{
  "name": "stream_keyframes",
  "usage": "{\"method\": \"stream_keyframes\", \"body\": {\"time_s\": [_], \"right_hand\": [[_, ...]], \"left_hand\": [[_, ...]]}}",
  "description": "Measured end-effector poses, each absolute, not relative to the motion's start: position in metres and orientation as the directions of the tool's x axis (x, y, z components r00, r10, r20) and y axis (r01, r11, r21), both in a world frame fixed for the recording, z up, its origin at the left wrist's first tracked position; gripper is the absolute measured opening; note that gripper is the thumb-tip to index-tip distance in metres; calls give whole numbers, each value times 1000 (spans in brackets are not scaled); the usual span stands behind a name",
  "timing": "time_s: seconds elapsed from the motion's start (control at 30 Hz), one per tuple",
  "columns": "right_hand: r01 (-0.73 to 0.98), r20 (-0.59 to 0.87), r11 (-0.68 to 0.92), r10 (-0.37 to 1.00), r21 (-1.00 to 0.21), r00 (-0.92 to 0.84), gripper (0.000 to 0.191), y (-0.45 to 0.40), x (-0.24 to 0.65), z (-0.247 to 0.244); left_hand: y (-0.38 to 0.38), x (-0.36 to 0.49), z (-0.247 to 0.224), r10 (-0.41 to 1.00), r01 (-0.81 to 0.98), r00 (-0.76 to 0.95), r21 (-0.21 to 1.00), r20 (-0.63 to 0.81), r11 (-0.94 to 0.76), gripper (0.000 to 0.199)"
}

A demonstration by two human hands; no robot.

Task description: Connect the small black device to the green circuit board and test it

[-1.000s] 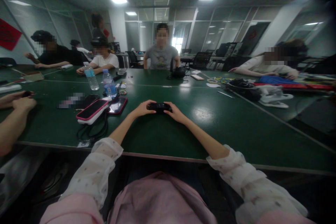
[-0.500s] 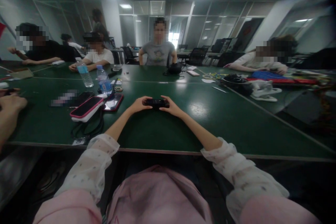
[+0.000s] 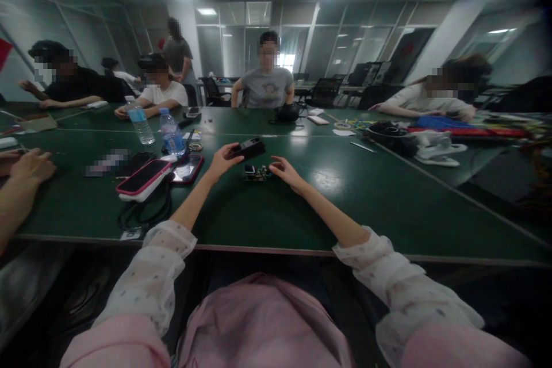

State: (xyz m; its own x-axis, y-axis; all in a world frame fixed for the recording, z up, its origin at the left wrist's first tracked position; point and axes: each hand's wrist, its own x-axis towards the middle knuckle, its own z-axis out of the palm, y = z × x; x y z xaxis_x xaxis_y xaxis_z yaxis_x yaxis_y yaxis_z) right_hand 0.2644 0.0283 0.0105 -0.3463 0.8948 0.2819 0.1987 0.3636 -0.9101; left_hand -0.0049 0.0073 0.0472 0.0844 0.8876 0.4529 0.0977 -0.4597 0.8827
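My left hand (image 3: 223,162) is closed on the left end of a black plastic cover (image 3: 250,149), raised and tilted above the table. Below it a small green circuit board (image 3: 255,173) lies on the green tabletop, with a little dark screen at its left part and small components at its right. My right hand (image 3: 285,173) is at the board's right end, thumb and forefinger curved and apart with nothing visible held between them. Whether its fingertips touch the board is hard to tell.
To the left are a pink-rimmed phone (image 3: 144,177), another phone (image 3: 188,168), a black cable (image 3: 144,217) and two water bottles (image 3: 172,133). A pen (image 3: 362,147) and a black bag (image 3: 390,137) lie to the right. Several people sit around the table (image 3: 259,218).
The black cover has come up off the circuit board in my left hand, up and slightly left. My right hand has let go of it, and the board now shows on the table.
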Motion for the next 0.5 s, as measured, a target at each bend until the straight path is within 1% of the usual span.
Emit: {"method": "stream_keyframes", "body": {"time_s": [0.07, 0.13, 0.23, 0.37, 0.5], "right_hand": [[235, 286, 384, 887, -893, -363, 69, 30, 264, 7], [261, 298, 405, 882, -876, -365, 69, 32, 264, 4], [279, 315, 428, 874, -860, -369, 62, 34, 264, 1], [297, 324, 442, 870, -846, -372, 48, 34, 264, 1], [323, 318, 431, 882, -843, -348, 44, 34, 262, 2]], "left_hand": [[14, -13, 41, 892, 105, -2, 887, 452, -449, 73], [20, -19, 33, 898, 128, -26, 893, 439, -432, 71], [24, -24, 22, 906, 207, -19, 889, 422, -409, 70], [26, -25, 11, 910, 254, 14, 879, 415, -404, 67], [27, -27, 7, 917, 311, 12, 870, 398, -382, 65]]}}
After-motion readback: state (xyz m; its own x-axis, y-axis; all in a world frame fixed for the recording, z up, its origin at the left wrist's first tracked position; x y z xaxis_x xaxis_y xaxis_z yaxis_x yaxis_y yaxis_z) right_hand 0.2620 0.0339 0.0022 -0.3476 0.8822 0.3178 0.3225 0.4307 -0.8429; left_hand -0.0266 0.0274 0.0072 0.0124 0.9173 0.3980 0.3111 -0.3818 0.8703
